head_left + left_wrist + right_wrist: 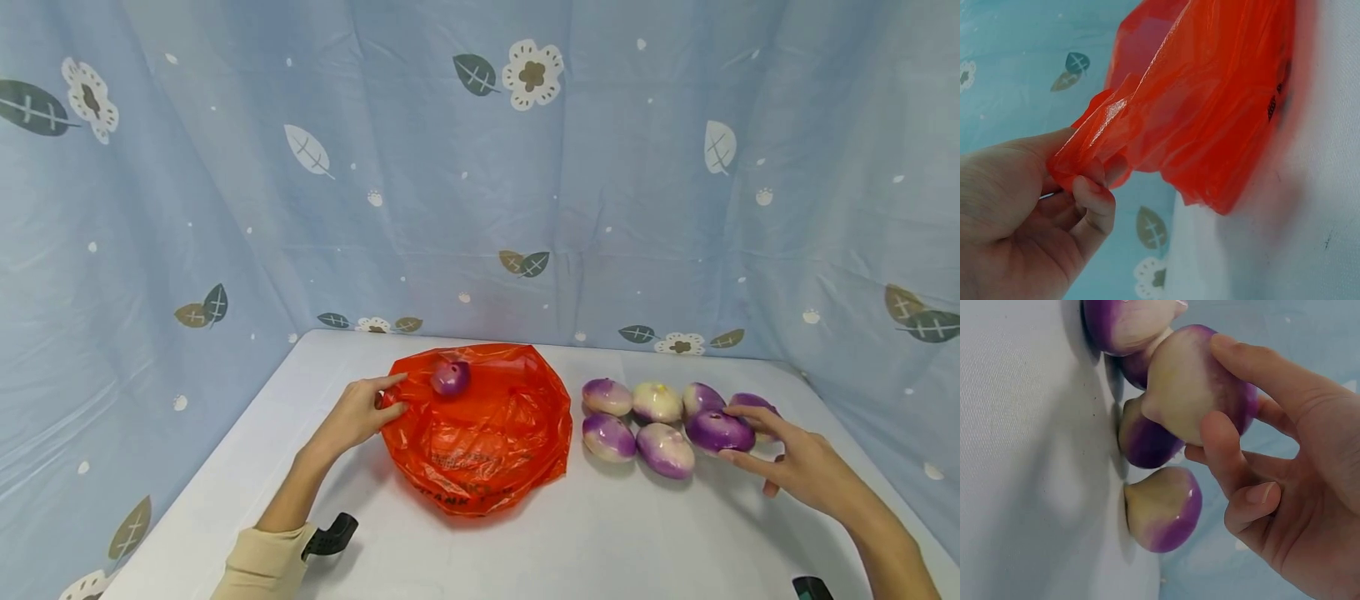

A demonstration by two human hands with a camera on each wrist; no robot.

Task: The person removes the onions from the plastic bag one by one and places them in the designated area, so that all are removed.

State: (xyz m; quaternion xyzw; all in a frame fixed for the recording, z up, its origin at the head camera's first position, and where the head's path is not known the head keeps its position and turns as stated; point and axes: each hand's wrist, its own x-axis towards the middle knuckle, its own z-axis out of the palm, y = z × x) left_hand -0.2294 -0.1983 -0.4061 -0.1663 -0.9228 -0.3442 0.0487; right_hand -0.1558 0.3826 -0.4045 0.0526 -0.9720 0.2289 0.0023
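My left hand (358, 414) pinches the rim of a red plastic bag (480, 492), which stands wide open on the table. In the left wrist view, a fold of the bag (1210, 112) lies between its thumb and fingers. One purple onion (451, 377) is inside the bag, near its back wall. Over on the right, my right hand (806, 467) holds a purple-and-white onion (720, 432) between thumb and fingers. From the right wrist view, this onion (1188, 387) appears raised off the table, with its pointed pale end away from the palm.
Several glossy purple-and-white onions, among them a front one (665, 451) and a pale one (657, 402), lie in two rows right of the bag. A white cloth covers the table (600, 542). A blue patterned curtain (637, 192) hangs behind and at both sides.
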